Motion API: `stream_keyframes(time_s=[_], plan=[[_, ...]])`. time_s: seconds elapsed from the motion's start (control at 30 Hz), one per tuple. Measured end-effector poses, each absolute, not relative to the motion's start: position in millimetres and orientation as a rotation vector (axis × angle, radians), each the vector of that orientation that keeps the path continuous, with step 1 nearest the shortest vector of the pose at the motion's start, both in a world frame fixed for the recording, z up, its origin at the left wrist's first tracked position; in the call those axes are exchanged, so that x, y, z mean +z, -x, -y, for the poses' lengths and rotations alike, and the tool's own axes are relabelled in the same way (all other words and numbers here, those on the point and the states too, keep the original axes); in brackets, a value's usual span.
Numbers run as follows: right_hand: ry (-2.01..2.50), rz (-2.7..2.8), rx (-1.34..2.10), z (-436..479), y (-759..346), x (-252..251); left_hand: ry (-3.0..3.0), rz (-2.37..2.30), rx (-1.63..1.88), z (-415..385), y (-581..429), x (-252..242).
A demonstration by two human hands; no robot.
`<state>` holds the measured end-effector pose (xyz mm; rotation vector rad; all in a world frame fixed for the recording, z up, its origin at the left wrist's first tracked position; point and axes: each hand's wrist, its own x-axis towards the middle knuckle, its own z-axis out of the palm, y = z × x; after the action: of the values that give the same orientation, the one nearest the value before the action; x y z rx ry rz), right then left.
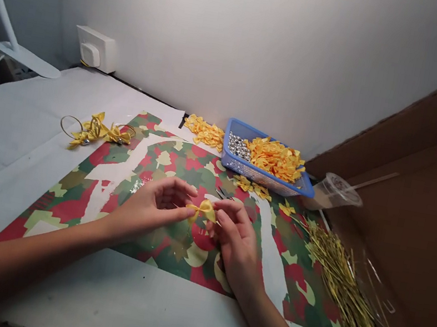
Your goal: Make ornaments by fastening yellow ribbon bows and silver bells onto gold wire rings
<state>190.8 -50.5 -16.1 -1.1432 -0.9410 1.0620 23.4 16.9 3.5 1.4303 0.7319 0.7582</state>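
A small yellow ribbon bow is held between both hands over the patterned sheet. My left hand pinches its left side with thumb and fingers. On the other side, the fingertips of my right hand close on the bow's right loop. Just behind the right hand, the tips of a dark metal tool show on the sheet; the rest is hidden. Several loose yellow bows lie beyond it, in front of the blue basket.
The basket holds silver beads and a heap of yellow bows. More bows lie left of it. At right are a plastic cup with a stick and a bundle of gold stems. Wire loops with bows sit at left.
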Motion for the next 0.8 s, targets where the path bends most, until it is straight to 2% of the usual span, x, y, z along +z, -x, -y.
stream_keyframes(time_s=[0.47, 0.8], plan=[[1.116, 0.905, 1.082, 46.3, -188.6, -12.5, -1.476, -0.915, 0.817, -18.3, -25.6, 11.0], [1.083, 0.847, 1.203, 42.7, -191.3, -13.8, -1.476, -0.876, 0.774, -17.6, -31.3, 10.6]])
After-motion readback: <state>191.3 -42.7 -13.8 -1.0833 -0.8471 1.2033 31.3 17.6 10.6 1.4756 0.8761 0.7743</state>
